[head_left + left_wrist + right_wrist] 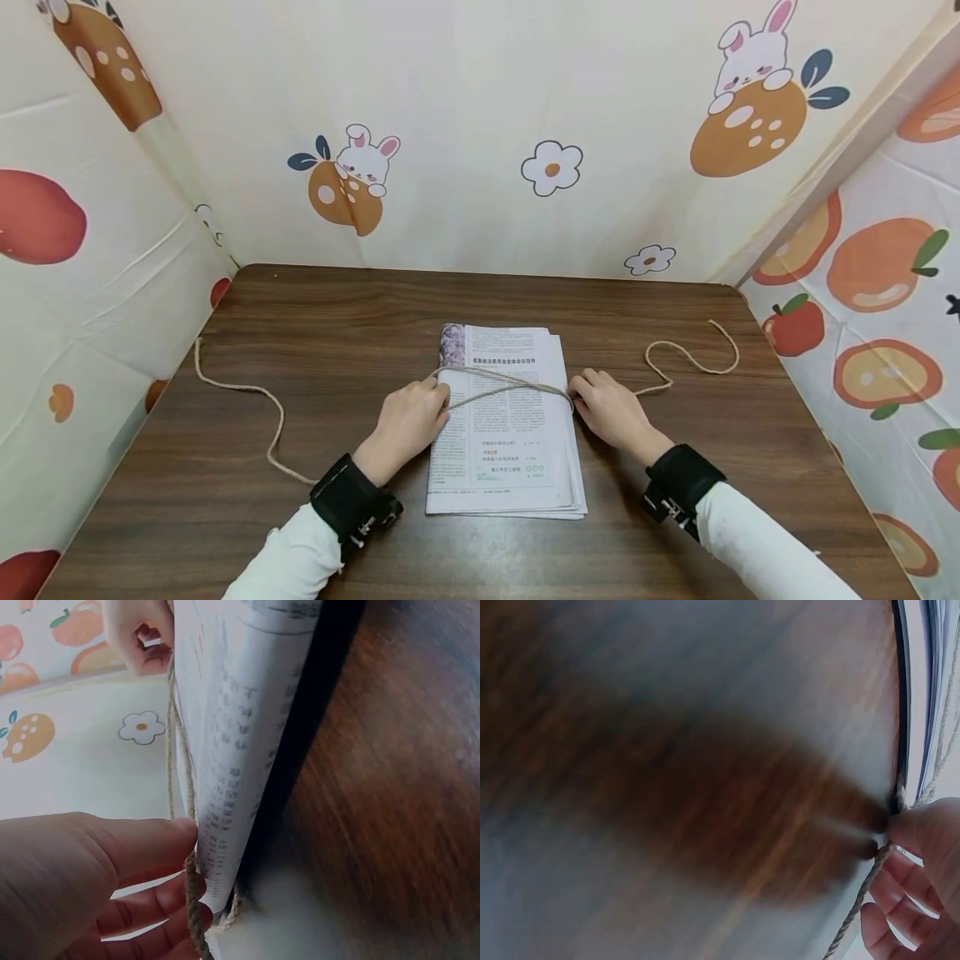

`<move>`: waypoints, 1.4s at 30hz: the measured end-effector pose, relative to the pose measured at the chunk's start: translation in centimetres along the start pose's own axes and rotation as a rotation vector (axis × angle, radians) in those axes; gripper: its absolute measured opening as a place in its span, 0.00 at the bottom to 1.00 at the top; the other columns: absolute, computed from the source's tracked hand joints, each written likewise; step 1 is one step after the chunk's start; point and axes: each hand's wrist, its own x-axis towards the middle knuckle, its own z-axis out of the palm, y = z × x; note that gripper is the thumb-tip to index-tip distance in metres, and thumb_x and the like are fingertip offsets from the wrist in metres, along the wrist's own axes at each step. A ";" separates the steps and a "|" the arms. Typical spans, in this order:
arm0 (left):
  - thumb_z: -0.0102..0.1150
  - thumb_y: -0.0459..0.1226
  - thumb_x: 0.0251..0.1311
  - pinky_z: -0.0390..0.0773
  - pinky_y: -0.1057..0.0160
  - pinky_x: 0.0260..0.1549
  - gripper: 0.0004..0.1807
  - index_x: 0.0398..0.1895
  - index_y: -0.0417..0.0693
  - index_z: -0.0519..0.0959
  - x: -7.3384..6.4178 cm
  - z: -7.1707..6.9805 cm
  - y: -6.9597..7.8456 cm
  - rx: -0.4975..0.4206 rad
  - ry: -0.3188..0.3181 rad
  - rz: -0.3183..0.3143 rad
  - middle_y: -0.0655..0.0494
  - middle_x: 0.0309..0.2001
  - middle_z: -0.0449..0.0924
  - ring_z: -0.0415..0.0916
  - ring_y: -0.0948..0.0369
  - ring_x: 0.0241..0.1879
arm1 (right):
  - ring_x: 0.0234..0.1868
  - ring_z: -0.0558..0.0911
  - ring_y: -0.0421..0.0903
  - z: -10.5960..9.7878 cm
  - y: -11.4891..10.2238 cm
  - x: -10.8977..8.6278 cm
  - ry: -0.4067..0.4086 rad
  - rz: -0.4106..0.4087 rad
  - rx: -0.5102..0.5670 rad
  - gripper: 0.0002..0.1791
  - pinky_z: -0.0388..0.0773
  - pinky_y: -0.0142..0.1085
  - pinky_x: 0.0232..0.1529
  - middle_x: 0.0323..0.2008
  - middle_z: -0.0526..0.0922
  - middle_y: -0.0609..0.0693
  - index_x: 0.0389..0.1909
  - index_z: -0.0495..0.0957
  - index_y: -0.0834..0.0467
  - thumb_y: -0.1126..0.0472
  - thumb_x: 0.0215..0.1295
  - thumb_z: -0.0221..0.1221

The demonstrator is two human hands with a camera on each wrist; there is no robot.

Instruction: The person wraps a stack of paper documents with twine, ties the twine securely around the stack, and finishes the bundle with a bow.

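Observation:
A folded stack of newspapers lies on the wooden table, with a beige rope crossing over its upper half. The rope's strands meet near the middle of the top page. At the stack's left edge my left hand pinches the rope between thumb and fingers; the left wrist view shows the thumb against the strand beside the folded edge. My right hand pinches the rope at the right edge. In the right wrist view, rope trails down from its fingertips. The rope under the stack is hidden.
One loose rope end curves over the table on the left, reaching its left edge. The other end snakes toward the back right. Printed cloth walls stand behind and at both sides. Black straps with cameras sit on both wrists.

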 end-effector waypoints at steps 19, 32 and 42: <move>0.66 0.36 0.50 0.64 0.66 0.14 0.07 0.24 0.47 0.76 -1.4 -0.5 -1.1 -0.005 -0.005 -0.022 0.57 0.20 0.72 0.70 0.60 0.19 | 0.28 0.72 0.47 -1.1 2.2 -0.2 0.083 -0.027 -0.013 0.08 0.70 0.37 0.27 0.25 0.73 0.48 0.24 0.73 0.57 0.70 0.49 0.63; 0.68 0.37 0.47 0.64 0.67 0.13 0.12 0.20 0.51 0.72 -2.2 -0.6 -1.4 -0.015 0.012 -0.005 0.59 0.18 0.70 0.68 0.62 0.17 | 0.24 0.69 0.46 -1.8 3.0 -0.9 0.138 -0.029 -0.022 0.11 0.66 0.36 0.25 0.21 0.70 0.47 0.22 0.71 0.57 0.72 0.45 0.63; 0.67 0.35 0.49 0.62 0.68 0.13 0.10 0.20 0.49 0.72 -2.2 -0.3 -1.0 -0.024 0.034 0.016 0.59 0.18 0.69 0.68 0.61 0.17 | 0.28 0.74 0.49 -0.9 2.6 -1.1 0.053 -0.015 -0.009 0.09 0.72 0.40 0.26 0.26 0.73 0.50 0.26 0.74 0.58 0.70 0.45 0.64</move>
